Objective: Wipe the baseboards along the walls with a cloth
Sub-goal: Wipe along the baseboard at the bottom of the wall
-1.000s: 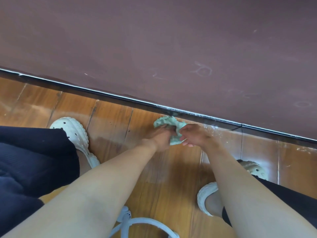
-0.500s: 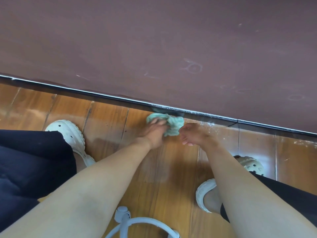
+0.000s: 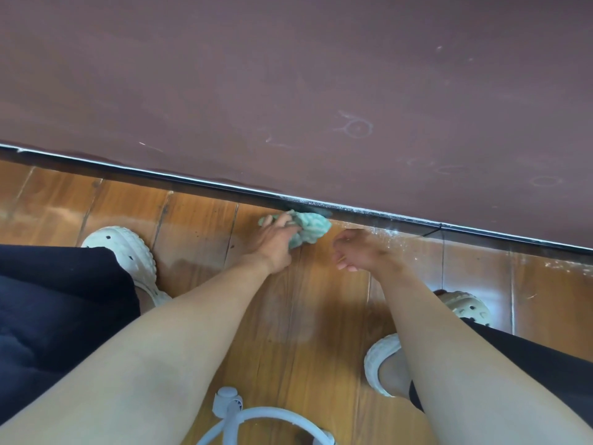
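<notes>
A crumpled pale green cloth (image 3: 310, 227) lies against the dark baseboard (image 3: 192, 184) that runs along the foot of the brown wall (image 3: 288, 75). My left hand (image 3: 275, 244) grips the cloth from its left side and holds it at the baseboard's lower edge. Just right of the cloth, my right hand (image 3: 359, 250) hovers low over the wooden floor (image 3: 321, 300), apart from the cloth, fingers loosely curled and holding nothing. White dust speckles the baseboard and floor to the right of the cloth.
My two feet in white clogs stand either side: one at the left (image 3: 126, 248), one at the right (image 3: 386, 364). Dark trousers cover my knees at both edges. A white ring-shaped device (image 3: 256, 422) hangs at the bottom centre. Faint chalk marks show on the wall.
My right hand has let go of the cloth and drawn back to the right. My left hand has pushed the cloth up against the baseboard and slightly left.
</notes>
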{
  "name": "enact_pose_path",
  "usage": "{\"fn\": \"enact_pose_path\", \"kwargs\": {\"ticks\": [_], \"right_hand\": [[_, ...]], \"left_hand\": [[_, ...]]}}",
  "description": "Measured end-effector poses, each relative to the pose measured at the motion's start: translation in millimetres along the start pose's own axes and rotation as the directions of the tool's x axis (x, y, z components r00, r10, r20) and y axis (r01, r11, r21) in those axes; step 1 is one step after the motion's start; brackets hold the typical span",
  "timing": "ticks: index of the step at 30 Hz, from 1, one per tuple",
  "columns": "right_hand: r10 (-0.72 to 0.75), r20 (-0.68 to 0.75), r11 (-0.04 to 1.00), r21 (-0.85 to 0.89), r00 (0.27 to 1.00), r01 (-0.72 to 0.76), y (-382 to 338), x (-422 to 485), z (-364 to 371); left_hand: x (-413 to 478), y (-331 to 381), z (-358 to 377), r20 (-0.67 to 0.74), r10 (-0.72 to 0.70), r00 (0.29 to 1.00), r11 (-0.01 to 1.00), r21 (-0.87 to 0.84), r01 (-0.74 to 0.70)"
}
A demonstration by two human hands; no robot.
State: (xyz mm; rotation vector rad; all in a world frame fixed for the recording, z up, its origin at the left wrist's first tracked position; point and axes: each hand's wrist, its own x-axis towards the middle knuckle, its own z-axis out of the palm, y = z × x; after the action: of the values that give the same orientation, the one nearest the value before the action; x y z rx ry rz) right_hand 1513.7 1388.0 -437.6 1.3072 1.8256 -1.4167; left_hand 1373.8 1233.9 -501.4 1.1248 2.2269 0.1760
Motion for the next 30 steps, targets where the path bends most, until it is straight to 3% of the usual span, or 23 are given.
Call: {"fn": "enact_pose_path", "kwargs": {"ticks": [2, 4, 7, 10, 12, 15, 18, 20, 22, 25, 27, 30], "right_hand": [[0.013, -0.004, 1.0, -0.002, 1.0, -0.013, 2, -1, -1], [0.023, -0.006, 1.0, -0.003, 1.0, -0.023, 6, -1, -2], [0.022, 0.001, 1.0, -0.022, 1.0, -0.022, 10, 0, -4], [0.001, 0.01, 0.999, -0.055, 1.0, 0.0, 9, 1, -4], [-0.017, 0.02, 0.998, -0.067, 1.0, 0.018, 6, 0, -5], [-0.034, 0.016, 0.995, -0.093, 0.999, 0.035, 3, 1, -8], [-0.039, 0.008, 0.993, -0.108, 0.999, 0.039, 5, -1, -15], [-0.028, 0.014, 0.991, -0.127, 1.0, 0.029, 9, -2, -20], [-0.023, 0.021, 0.989, -0.146, 1.0, 0.026, 12, -4, -23], [-0.048, 0.039, 0.986, -0.159, 0.998, 0.054, 10, -7, -28], [-0.087, 0.048, 0.983, -0.158, 0.995, 0.093, 3, -9, -29], [-0.131, 0.061, 0.977, -0.162, 0.989, 0.139, -6, -13, -30]], "left_hand": [[1, 12, 6, 0.069, 0.1, 0.993, 0.995, 0.012, -0.101], [3, 17, 9, 0.066, 0.075, 0.995, 0.997, 0.015, -0.076], [3, 7, 4, -0.069, -0.151, 0.986, 0.988, -0.045, 0.148], [-2, -13, -2, -0.197, -0.445, 0.873, 0.895, -0.077, 0.439], [-5, -21, -1, -0.196, -0.548, 0.813, 0.837, -0.116, 0.536], [-6, -20, 8, -0.168, -0.473, 0.865, 0.881, -0.111, 0.461], [-2, 1, 14, -0.056, -0.229, 0.972, 0.973, -0.05, 0.226], [2, 20, 17, 0.046, -0.077, 0.996, 0.994, -0.07, 0.08], [3, 35, 17, 0.053, -0.039, 0.998, 0.994, -0.095, 0.043], [0, 40, 6, -0.089, -0.227, 0.97, 0.951, -0.235, 0.201], [-3, 32, -7, -0.187, -0.412, 0.892, 0.865, -0.389, 0.319], [-6, 11, -26, -0.193, -0.675, 0.712, 0.574, -0.745, 0.341]]}}
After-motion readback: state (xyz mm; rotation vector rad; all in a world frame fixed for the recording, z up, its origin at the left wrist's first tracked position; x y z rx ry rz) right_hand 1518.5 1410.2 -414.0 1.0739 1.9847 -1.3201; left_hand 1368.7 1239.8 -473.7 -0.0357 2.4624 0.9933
